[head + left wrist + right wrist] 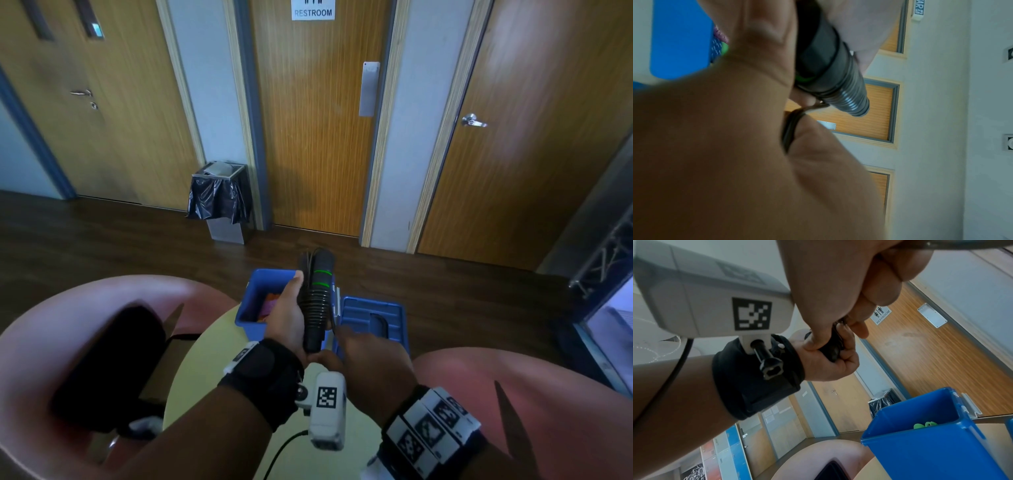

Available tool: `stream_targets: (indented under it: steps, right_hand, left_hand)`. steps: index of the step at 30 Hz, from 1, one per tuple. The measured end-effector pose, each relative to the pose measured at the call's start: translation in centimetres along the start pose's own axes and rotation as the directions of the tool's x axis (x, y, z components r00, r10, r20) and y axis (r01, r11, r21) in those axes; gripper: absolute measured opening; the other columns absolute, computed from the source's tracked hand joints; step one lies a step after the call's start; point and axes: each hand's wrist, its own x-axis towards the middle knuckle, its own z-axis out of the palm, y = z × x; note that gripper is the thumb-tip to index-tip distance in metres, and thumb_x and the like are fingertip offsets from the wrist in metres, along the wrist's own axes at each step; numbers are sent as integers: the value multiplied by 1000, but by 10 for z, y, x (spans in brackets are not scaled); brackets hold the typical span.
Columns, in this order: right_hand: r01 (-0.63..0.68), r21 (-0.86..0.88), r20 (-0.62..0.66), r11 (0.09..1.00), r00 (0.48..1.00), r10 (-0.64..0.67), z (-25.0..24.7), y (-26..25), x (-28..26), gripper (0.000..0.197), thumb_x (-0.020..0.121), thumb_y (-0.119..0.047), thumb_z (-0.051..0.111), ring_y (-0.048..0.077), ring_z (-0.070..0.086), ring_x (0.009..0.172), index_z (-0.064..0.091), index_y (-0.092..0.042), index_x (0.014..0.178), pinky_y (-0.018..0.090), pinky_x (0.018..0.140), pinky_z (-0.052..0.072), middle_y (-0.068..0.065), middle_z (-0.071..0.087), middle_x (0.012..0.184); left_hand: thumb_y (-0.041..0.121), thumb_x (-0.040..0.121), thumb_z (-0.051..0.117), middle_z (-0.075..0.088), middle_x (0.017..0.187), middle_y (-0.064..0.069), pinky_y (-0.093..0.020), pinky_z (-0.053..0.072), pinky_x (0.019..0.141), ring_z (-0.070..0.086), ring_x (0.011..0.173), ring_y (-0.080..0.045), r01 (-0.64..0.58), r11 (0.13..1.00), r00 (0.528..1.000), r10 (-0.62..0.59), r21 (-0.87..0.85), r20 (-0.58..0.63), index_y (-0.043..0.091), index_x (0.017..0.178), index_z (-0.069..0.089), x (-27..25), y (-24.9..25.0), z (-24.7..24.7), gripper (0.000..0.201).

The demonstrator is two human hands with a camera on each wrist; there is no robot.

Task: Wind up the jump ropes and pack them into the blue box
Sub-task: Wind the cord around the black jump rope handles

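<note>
Your head view dim indoors, soft sheen on restroom door, brighter patch on right door; door frames bow toward edges, pink chairs smeared at lower corners. Your left wrist view: left hand fills frame, badly out of focus, wall pale and washed. Your right wrist view sharper, blue box vivid, floor streaked with glare, horizon tilted

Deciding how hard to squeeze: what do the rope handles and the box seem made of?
Handles: matte black, ribbed, with green rings; probably rubber or soft plastic, can't tell which. Box: glossy blue hard plastic, judging by its moulded rim and sheen.
</note>
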Motion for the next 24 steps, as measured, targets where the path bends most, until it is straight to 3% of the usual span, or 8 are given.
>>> stream_targets:
  steps: [6, 9, 11, 14, 17, 20, 22, 24]
  right_hand:
    - [-30, 5, 12, 1000, 999, 30, 9, 4, 7, 81, 75, -84, 4, 19, 68, 83, 53, -26, 105, 31, 62, 44, -2, 68, 88]
    - [-46, 67, 33, 997, 998, 44, 11, 6, 11, 69, 84, -80, 18, 20, 67, 82, 54, -24, 102, 33, 68, 52, -2, 68, 87]
    - [-34, 104, 24, 994, 999, 31, 13, 8, 13, 66, 86, -79, 22, 20, 67, 81, 55, -24, 101, 35, 69, 53, -2, 68, 86]
    - [69, 195, 29, 978, 997, -76, 7, 18, 13, 75, 79, -82, 13, 17, 65, 78, 58, -25, 99, 35, 67, 50, 0, 68, 84]
    - [180, 429, 15, 885, 978, -207, -7, 30, 11, 55, 84, -72, 19, 9, 58, 73, 58, -33, 87, 31, 65, 41, -5, 65, 78]
    - [240, 570, -43, 786, 964, -263, -13, 31, 7, 41, 90, -72, 23, 5, 51, 68, 49, -44, 75, 23, 61, 37, -11, 53, 66]
    - [228, 638, -70, 736, 968, -239, -9, 26, 8, 40, 89, -80, 21, 6, 55, 67, 51, -56, 79, 29, 64, 42, -14, 54, 66]
    - [198, 696, -73, 690, 976, -206, -2, 20, 11, 39, 87, -83, 20, 4, 55, 67, 52, -61, 83, 32, 65, 42, -19, 57, 68]
  left_hand:
    - [57, 91, 58, 67, 67, -6, -30, 52, 59, 66, 60, -20, -95, 980, 990, 112, 176, -90, 5, 106, 70, 11, 0, -3, 55]
    - [62, 89, 56, 67, 73, -5, -36, 49, 66, 66, 65, -21, -111, 975, 987, 131, 195, -95, 11, 102, 69, 12, 1, -1, 54]
    - [58, 92, 55, 68, 71, -5, -35, 51, 62, 66, 62, -21, -89, 982, 989, 106, 164, -99, 10, 104, 67, 8, 1, 1, 51]
    - [53, 93, 56, 70, 70, -11, -34, 53, 61, 66, 61, -25, 43, 998, 999, -43, 40, 1, 5, 107, 67, -2, 4, 0, 52]
    - [41, 92, 59, 65, 79, -13, -35, 54, 67, 64, 71, -26, 132, 990, 981, -123, -54, 150, 4, 111, 62, -11, 12, -6, 41]
    - [28, 90, 58, 62, 80, -15, -34, 57, 64, 64, 70, -26, 123, 986, 969, -95, -114, 228, 1, 110, 59, -18, 21, -10, 33]
    - [27, 88, 59, 63, 86, -18, -35, 59, 64, 66, 72, -27, 131, 979, 961, -87, -154, 264, 0, 110, 58, -22, 25, -8, 36]
    - [27, 86, 63, 65, 98, -20, -41, 59, 80, 70, 86, -30, 134, 973, 956, -77, -189, 283, 2, 113, 57, -22, 27, -11, 38]
